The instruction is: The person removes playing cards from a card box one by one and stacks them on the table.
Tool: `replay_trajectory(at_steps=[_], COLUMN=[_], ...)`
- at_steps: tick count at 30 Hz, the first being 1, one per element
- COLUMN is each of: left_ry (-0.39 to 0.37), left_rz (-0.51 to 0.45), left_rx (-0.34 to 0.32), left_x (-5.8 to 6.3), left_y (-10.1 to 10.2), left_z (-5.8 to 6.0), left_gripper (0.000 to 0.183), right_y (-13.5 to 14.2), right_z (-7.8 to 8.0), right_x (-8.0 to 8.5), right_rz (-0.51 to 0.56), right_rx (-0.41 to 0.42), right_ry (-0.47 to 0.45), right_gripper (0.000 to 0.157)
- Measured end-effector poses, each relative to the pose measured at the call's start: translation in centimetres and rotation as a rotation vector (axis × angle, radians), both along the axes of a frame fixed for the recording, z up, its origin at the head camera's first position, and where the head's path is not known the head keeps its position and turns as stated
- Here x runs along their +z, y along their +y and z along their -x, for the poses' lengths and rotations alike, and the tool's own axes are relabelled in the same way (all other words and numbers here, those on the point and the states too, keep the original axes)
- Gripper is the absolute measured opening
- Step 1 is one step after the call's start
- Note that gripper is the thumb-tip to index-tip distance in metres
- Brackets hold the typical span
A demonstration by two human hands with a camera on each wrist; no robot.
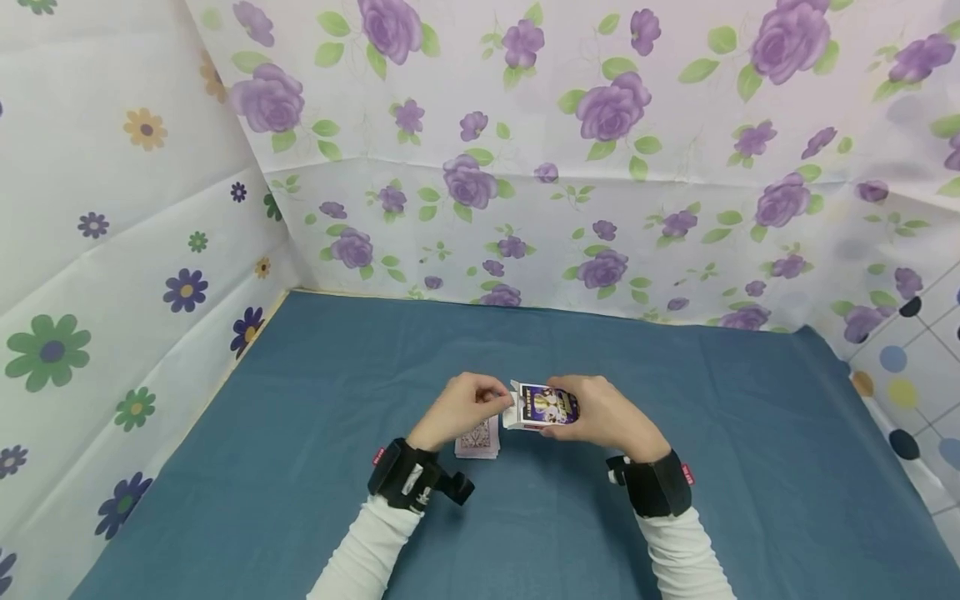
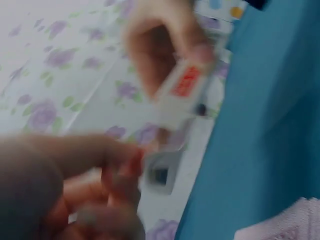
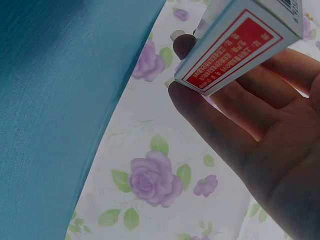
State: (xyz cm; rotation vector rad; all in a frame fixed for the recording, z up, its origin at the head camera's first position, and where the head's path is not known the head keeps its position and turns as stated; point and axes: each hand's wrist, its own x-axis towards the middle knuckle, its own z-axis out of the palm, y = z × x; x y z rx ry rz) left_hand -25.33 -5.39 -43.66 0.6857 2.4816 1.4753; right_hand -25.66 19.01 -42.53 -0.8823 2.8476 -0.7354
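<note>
A playing-card box, purple with a printed front and white edges, is gripped by my right hand around its right end. Its end towards the left stands open, with white flaps sticking out. My left hand has its thumb and curled fingers at the open end, pinching a flap; this is blurred in the left wrist view. In the right wrist view the box shows a red printed panel on its side. Below my left hand, a stack of playing cards lies back side up, partly hidden by that hand.
A blue cloth covers the table. Floral sheets hang behind the table and along its left side. A dotted, tile-patterned sheet borders the right. Black straps with cameras sit on both wrists.
</note>
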Motion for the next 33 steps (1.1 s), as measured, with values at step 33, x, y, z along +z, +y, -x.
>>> replay_trajectory(at_steps=[33], left_ry=[-0.381], left_rz=[-0.123], left_rx=[-0.014], left_x=[-0.8], left_y=[0.3], left_z=[0.3], left_gripper=[0.017], right_y=[-0.2], right_z=[-0.5], right_x=[0.5], right_rz=[0.017], right_rx=[0.011], right_ry=[0.024], right_gripper=[0.063])
